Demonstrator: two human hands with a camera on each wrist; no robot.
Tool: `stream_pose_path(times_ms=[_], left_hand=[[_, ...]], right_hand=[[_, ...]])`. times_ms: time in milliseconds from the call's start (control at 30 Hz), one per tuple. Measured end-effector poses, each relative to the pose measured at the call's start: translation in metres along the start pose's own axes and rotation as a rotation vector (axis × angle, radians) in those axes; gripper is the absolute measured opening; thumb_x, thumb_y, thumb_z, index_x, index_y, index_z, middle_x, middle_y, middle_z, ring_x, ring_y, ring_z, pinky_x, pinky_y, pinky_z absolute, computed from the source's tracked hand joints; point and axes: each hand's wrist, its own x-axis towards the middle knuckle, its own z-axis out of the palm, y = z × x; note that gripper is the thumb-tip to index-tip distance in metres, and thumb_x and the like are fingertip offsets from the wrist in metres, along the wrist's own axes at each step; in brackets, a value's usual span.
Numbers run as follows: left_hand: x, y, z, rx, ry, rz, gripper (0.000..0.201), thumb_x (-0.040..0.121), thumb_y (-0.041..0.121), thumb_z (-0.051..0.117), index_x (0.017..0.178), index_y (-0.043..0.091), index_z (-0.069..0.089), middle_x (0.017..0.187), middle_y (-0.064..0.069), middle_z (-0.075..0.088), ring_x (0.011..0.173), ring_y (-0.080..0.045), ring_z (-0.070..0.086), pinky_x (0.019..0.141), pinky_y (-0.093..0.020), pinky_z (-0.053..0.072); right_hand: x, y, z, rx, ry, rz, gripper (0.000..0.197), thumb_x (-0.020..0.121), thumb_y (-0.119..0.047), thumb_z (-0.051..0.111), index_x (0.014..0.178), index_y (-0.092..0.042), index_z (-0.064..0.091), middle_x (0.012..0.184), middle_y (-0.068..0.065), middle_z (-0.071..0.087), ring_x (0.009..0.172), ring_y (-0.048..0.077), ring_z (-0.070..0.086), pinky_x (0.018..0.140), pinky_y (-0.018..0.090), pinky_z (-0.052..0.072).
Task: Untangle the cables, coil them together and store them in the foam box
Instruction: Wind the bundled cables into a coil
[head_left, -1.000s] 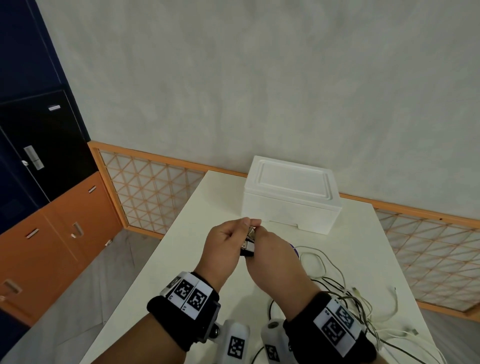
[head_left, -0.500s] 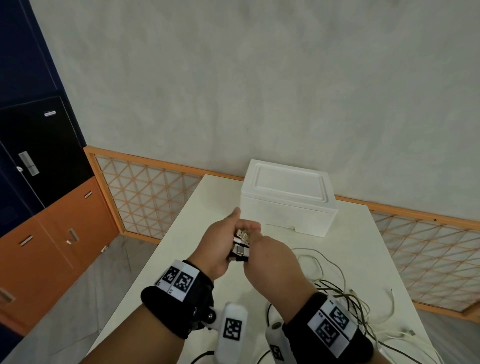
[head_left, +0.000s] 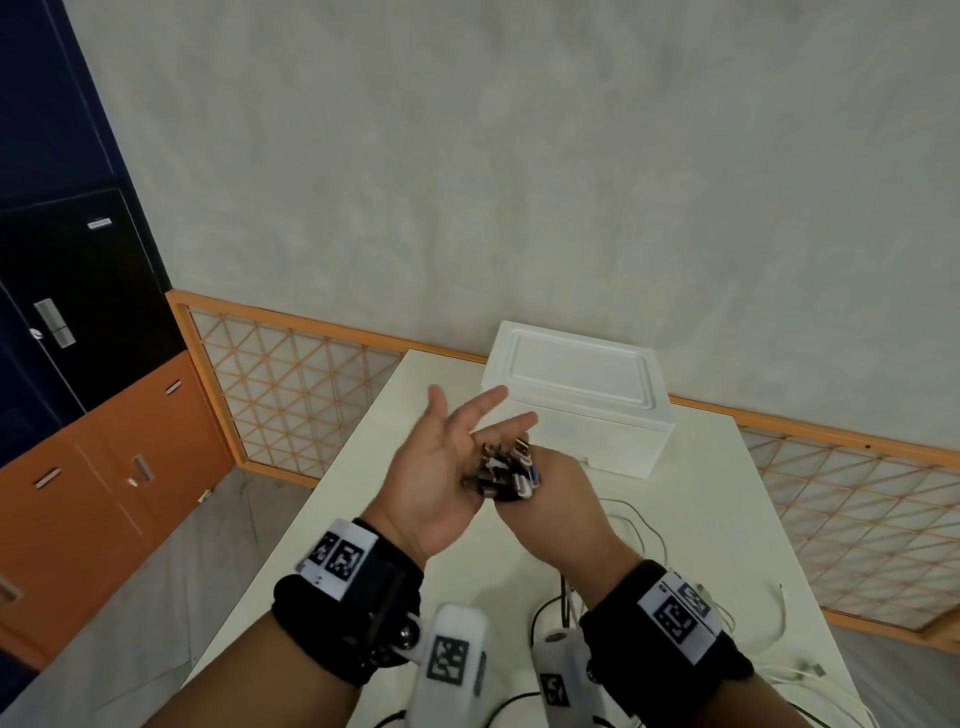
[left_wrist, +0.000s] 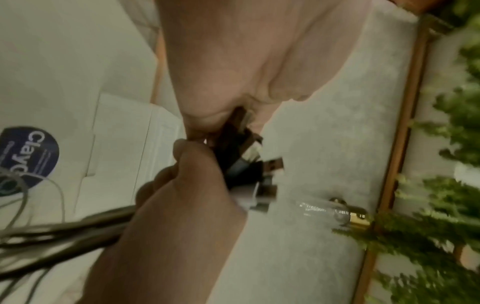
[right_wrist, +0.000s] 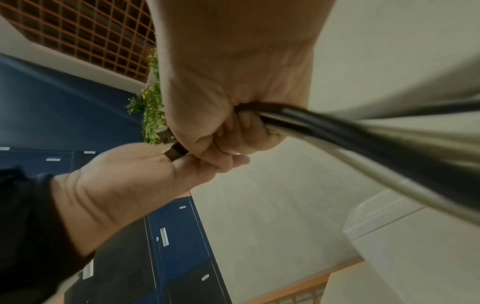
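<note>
Since the earlier frame my left hand (head_left: 441, 467) has spread its fingers apart; my right hand (head_left: 550, 499) stays clamped on the cables' (right_wrist: 363, 131) plug ends (head_left: 506, 470), near the closed foam box (head_left: 582, 400).

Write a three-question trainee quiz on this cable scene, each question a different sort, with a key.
1. True or false: the foam box has its lid off.
2. Which hand grips the plugs? A) left hand B) right hand C) both
3. Fill in: the loose cables lie on the ______.

Key: 1 false, the lid is on. 2 B; the left hand is open beside the plugs, fingers spread. 3 table.
</note>
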Motion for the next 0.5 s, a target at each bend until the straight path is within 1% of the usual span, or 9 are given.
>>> stream_pose_path(times_ms=[33,67,100,167,200,233,333,400,500], left_hand=[[0.001,0.004,-0.003,-0.079,-0.006,-0.007,0.075,0.091,0.068,0.015,0.135,0.018,0.051,0.129,-0.014,0.062,0.124,-0.025,0.053,0.106,-0.042,0.037],[0.002,0.007,-0.005,-0.097,-0.003,-0.007,0.078,0.090,0.069,0.015,0.136,0.017,0.050,0.130,-0.015,0.061,0.127,-0.027,0.051,0.110,-0.045,0.032],[0.003,0.007,-0.007,-0.079,0.007,-0.006,0.079,0.090,0.069,0.013,0.136,0.016,0.050,0.131,-0.013,0.061,0.129,-0.026,0.049,0.111,-0.046,0.030],[0.006,0.006,-0.007,-0.019,0.016,-0.015,0.080,0.090,0.069,0.012,0.134,0.017,0.052,0.132,-0.010,0.060,0.131,-0.024,0.045,0.112,-0.044,0.028],[0.005,0.005,-0.006,0.003,0.012,-0.024,0.080,0.089,0.070,0.012,0.133,0.018,0.054,0.132,-0.008,0.061,0.132,-0.023,0.045,0.112,-0.044,0.027],[0.006,0.003,-0.005,0.022,0.007,-0.032,0.080,0.089,0.070,0.013,0.132,0.017,0.055,0.131,-0.007,0.062,0.131,-0.021,0.045,0.113,-0.043,0.027],[0.004,-0.002,-0.002,0.110,0.014,-0.020,0.077,0.089,0.068,0.016,0.127,0.018,0.059,0.124,-0.003,0.066,0.127,-0.015,0.049,0.111,-0.041,0.031],[0.003,-0.003,0.001,0.200,0.029,0.013,0.075,0.088,0.067,0.017,0.126,0.019,0.060,0.122,0.000,0.067,0.126,-0.012,0.050,0.109,-0.038,0.033],[0.002,-0.005,0.005,0.330,0.061,0.080,0.070,0.083,0.065,0.023,0.121,0.023,0.064,0.120,0.005,0.069,0.124,-0.007,0.052,0.109,-0.034,0.033]], right_hand=[[0.001,0.000,-0.001,0.095,0.029,0.010,0.032,0.081,-0.007,0.053,0.058,-0.025,0.040,0.054,-0.005,0.045,0.054,0.010,0.045,0.048,0.018,0.031],[0.000,0.000,0.000,0.178,0.048,0.018,0.033,0.079,-0.005,0.056,0.057,-0.025,0.042,0.051,-0.004,0.047,0.052,0.008,0.046,0.047,0.015,0.033],[-0.001,0.000,0.002,0.249,0.053,0.016,0.033,0.077,-0.003,0.057,0.056,-0.024,0.044,0.050,-0.005,0.048,0.051,0.007,0.046,0.047,0.013,0.033],[-0.004,0.000,0.007,0.335,0.032,0.020,0.025,0.076,-0.001,0.059,0.059,-0.016,0.050,0.049,-0.005,0.048,0.050,0.007,0.045,0.046,0.011,0.032],[-0.004,0.000,0.009,0.360,0.022,0.022,0.023,0.077,-0.001,0.059,0.060,-0.014,0.050,0.048,-0.005,0.047,0.050,0.007,0.044,0.046,0.011,0.032],[-0.004,0.000,0.010,0.381,0.011,0.022,0.024,0.077,0.000,0.059,0.060,-0.015,0.049,0.047,-0.006,0.047,0.048,0.006,0.044,0.045,0.011,0.031],[-0.005,-0.001,0.012,0.388,-0.006,0.036,0.034,0.077,0.000,0.057,0.056,-0.022,0.042,0.046,-0.014,0.050,0.044,0.004,0.043,0.044,0.013,0.031],[-0.006,-0.002,0.012,0.356,0.009,0.018,0.037,0.077,-0.001,0.057,0.056,-0.026,0.040,0.048,-0.016,0.050,0.045,0.004,0.043,0.044,0.013,0.032],[-0.008,-0.005,0.012,0.290,0.018,-0.037,0.042,0.076,-0.001,0.057,0.056,-0.032,0.038,0.049,-0.012,0.047,0.049,0.005,0.045,0.047,0.014,0.032]])
